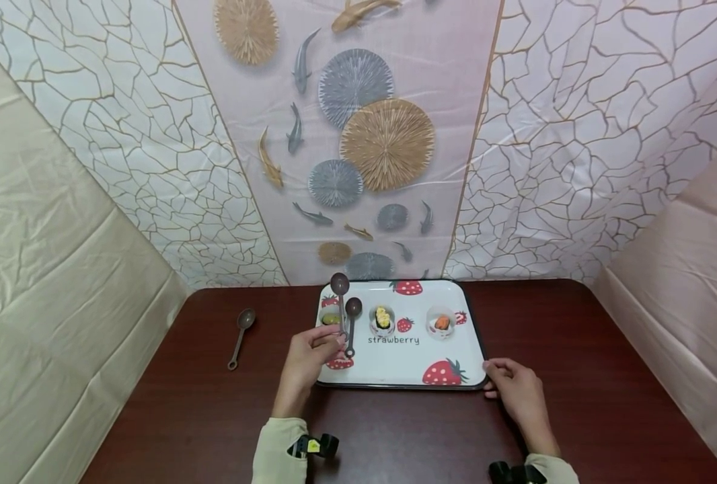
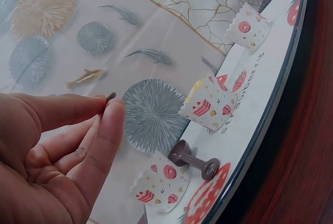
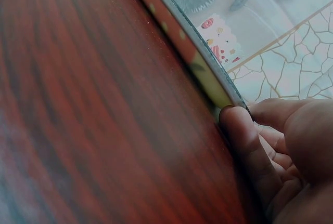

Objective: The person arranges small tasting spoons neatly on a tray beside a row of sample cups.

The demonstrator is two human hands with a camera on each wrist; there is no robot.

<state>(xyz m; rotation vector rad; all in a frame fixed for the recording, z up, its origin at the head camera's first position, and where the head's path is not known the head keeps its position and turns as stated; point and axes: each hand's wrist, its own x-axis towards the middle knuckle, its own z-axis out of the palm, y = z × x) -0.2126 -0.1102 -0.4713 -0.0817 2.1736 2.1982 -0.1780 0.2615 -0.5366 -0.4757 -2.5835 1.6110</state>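
My left hand pinches a dark brown spoon by its handle, bowl end up, over the left side of a strawberry-print tray. Only the tip of that handle shows between thumb and finger in the left wrist view. A second brown spoon is on the tray beside it. My right hand grips the tray's front right corner between thumb and fingers. Three printed paper cups stand in a row on the tray: a left cup with green contents, a middle cup with yellow, a right cup with orange.
Another brown spoon lies on the dark wooden table, left of the tray. Behind the tray, a patterned cloth backdrop rises from the table's far edge. Cream cloth walls flank both sides.
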